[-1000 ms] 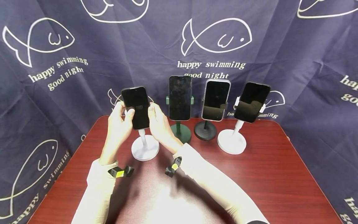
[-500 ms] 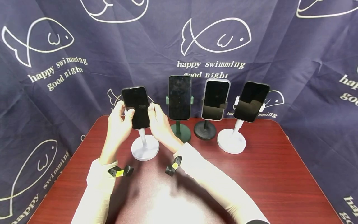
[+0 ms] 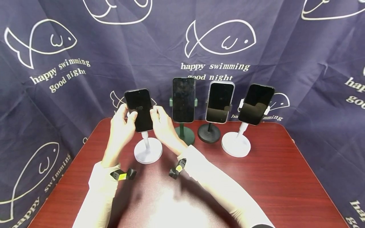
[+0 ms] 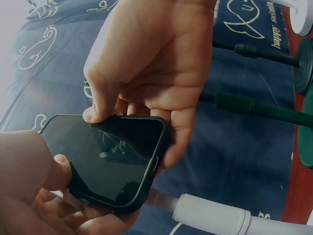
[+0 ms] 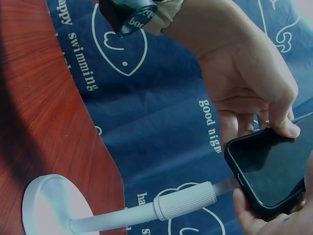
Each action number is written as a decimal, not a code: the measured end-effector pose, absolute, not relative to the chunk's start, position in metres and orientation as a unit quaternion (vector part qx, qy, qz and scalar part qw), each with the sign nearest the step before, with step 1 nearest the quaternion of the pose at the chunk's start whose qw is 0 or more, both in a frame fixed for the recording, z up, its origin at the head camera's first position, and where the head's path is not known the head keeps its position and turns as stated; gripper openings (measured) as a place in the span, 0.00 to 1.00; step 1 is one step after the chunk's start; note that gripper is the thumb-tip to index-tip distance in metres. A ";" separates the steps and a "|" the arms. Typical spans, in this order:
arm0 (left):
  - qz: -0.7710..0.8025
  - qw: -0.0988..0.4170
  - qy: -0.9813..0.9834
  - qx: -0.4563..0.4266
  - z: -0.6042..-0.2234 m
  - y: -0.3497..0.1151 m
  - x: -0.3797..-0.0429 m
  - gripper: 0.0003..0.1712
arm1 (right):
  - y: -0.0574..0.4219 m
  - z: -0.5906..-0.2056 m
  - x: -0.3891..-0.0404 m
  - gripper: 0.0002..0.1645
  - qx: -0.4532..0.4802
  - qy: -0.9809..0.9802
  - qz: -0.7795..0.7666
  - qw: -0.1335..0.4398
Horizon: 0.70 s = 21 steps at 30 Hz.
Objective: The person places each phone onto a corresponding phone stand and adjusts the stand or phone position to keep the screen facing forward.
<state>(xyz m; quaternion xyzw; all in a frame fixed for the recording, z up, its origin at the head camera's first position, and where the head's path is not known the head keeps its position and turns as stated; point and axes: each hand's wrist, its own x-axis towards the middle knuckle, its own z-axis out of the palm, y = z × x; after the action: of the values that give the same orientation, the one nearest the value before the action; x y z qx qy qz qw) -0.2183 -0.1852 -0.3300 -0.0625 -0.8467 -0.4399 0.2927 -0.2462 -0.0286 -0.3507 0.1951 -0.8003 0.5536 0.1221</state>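
Note:
Both hands grip a black smartphone (image 3: 139,109) at the top of a white phone stand (image 3: 148,152) on the left. My left hand (image 3: 121,128) holds its left edge, thumb on the front and fingers behind. On the opposite edge, my right hand (image 3: 164,126) pinches with its thumb at the front. In the left wrist view the right hand (image 4: 151,54) is above the phone (image 4: 110,159) and the left hand (image 4: 29,171) below. The right wrist view shows the left hand (image 5: 249,73) uppermost. The stand's holder behind the phone is hidden.
To the right stand three more phones on stands: a phone (image 3: 183,99) on a green stand (image 3: 186,136), a pale-cased phone (image 3: 219,101) on a black stand (image 3: 209,133), and a tilted phone (image 3: 256,104) on a white stand (image 3: 236,144). A fish-print cloth (image 3: 137,53) hangs behind the red-brown table (image 3: 271,177).

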 end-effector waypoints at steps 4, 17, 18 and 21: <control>-0.443 0.294 -0.844 -0.064 -0.330 -0.185 -0.219 0.12 | -0.029 -0.351 -0.246 0.20 0.198 -0.799 0.555 0.120; -0.459 0.304 -0.833 -0.056 -0.336 -0.183 -0.217 0.13 | -0.028 -0.351 -0.243 0.20 0.203 -0.795 0.561 0.113; -0.466 0.298 -0.831 -0.054 -0.337 -0.184 -0.217 0.14 | -0.028 -0.352 -0.243 0.20 0.203 -0.794 0.563 0.108; -0.494 0.272 -0.824 -0.047 -0.343 -0.184 -0.215 0.18 | -0.028 -0.356 -0.243 0.18 0.204 -0.787 0.575 0.088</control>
<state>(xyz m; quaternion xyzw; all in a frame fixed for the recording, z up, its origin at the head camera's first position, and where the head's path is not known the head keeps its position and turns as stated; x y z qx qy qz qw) -0.2151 -0.1841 -0.3426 -0.0469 -0.8243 -0.4944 0.2717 -0.2429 -0.0278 -0.3564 0.2045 -0.7871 0.5751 0.0884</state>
